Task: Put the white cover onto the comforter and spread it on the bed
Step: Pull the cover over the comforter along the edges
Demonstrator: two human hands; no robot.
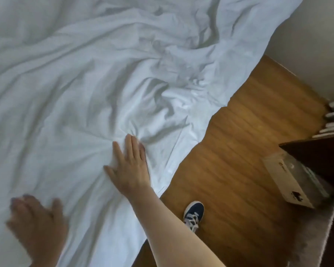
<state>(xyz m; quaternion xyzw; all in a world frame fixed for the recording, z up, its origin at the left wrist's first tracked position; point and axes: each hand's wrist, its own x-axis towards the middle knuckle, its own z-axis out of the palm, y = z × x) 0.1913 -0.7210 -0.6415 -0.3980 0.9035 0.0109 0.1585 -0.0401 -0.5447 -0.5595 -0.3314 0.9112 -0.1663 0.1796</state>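
A bedroom corner is shown: a wooden floor point(245, 151) runs beside the bed, with a pale wall point(316, 45) beyond, a cardboard box point(289, 182) against dark furniture point(320, 160), and the edge of a grey rug point(312, 239) to the right of the right hand. The bed is hidden under the white cover point(85, 83), which is spread over nearly the whole surface ahead of both hands and overhangs the bed edge just right of the right hand. The comforter itself cannot be seen; it is judged to be inside the cover already, so the covering step appears done and the spreading well advanced. Heavy creases and a bunched ridge ahead of the right hand are left to be smoothed out. The right hand point(129, 166) is laid flat on the cover near the bed edge, fingers straight and close together, forearm extended, nothing gripped. The left hand point(37, 224) is blurred, near the cover and closer to the body; its fingers appear extended and nothing appears to be held. A blue shoe point(193, 214) is seen on the floor below the right forearm.
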